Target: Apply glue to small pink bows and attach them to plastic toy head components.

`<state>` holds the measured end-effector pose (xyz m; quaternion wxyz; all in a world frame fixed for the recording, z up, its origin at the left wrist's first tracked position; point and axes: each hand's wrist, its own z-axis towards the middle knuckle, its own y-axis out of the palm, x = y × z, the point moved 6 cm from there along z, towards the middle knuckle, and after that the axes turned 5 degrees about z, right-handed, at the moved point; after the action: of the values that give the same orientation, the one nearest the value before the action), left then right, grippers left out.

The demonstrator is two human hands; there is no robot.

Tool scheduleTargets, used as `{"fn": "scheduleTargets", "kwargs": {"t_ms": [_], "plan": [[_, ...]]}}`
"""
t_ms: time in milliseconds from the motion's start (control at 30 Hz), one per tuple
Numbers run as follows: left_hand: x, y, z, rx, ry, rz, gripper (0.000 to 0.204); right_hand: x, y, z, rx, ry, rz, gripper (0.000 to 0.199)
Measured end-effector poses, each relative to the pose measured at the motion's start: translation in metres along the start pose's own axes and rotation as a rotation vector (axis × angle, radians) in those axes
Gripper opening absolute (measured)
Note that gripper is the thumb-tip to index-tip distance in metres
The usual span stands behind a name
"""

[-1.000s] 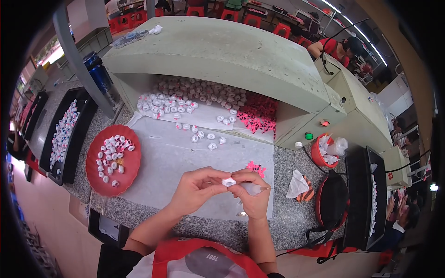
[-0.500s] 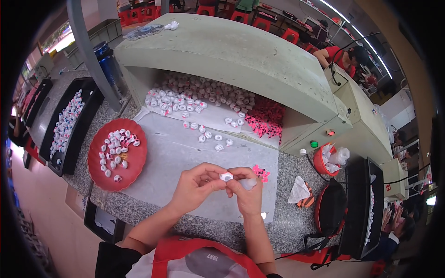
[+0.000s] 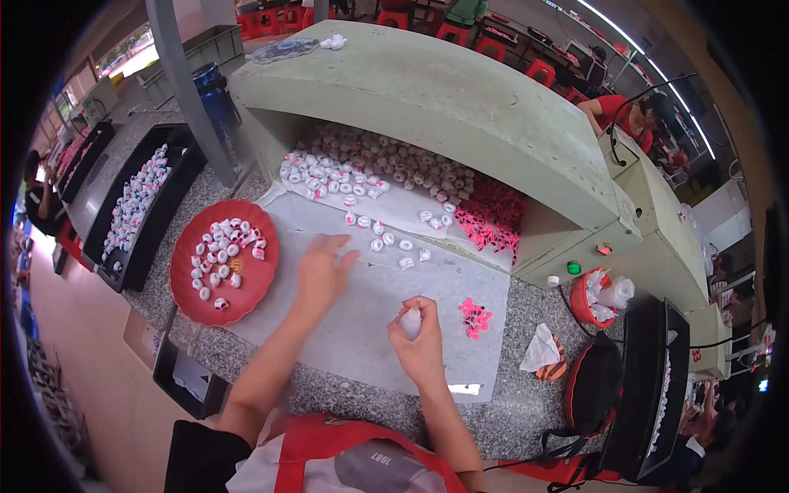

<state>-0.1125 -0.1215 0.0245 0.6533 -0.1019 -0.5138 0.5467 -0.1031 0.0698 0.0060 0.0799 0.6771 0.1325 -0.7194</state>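
Note:
My left hand (image 3: 323, 275) hovers over the white sheet (image 3: 362, 329), slightly blurred, its fingers apart and no piece visible in it. Several small white rounded pieces (image 3: 406, 245) with dark ring marks lie on the sheet beyond it. To its left sits a scalloped red plate (image 3: 185, 287) with more such pieces, some with pink parts. In my right hand (image 3: 421, 349) is a small translucent squeeze bottle (image 3: 411, 324), tip upward, fingers closed round it. A little pile of pink pieces (image 3: 475, 318) lies to the right of that hand.
A grey-green metal hood (image 3: 427, 90) arches over heaps of white pieces (image 3: 329, 172) and bright pink pieces (image 3: 491, 215). Black trays (image 3: 111, 185) stand at the left. On the right are a red cup (image 3: 583, 300), crumpled tissue (image 3: 539, 347) and a black pouch (image 3: 593, 374).
My hands have parted; the white piece they held together is no longer seen in them. My left hand has moved forward and left. The bottle stays in my right hand. The view has shifted slightly.

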Motion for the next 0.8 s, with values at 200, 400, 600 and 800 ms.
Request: {"fn": "scheduleTargets", "kwargs": {"t_ms": [200,400,600,800], "plan": [[0.004,0.064,0.003,-0.229,-0.099,-0.153,0.023,-0.027,-0.029,-0.015,0.067,-0.017,0.253,0.037],[0.073,0.03,-0.031,-0.688,-0.748,-1.748,0.025,-0.08,-0.058,-0.032,0.352,-0.171,0.2,0.025],[0.121,-0.021,-0.037,-0.422,-0.062,-1.135,0.032,-0.118,-0.064,-0.065,0.466,-0.579,-0.202,0.025],[0.123,-0.034,-0.035,-0.256,0.049,-0.983,0.03,-0.124,-0.06,-0.067,0.434,-0.587,-0.285,0.021]]}}
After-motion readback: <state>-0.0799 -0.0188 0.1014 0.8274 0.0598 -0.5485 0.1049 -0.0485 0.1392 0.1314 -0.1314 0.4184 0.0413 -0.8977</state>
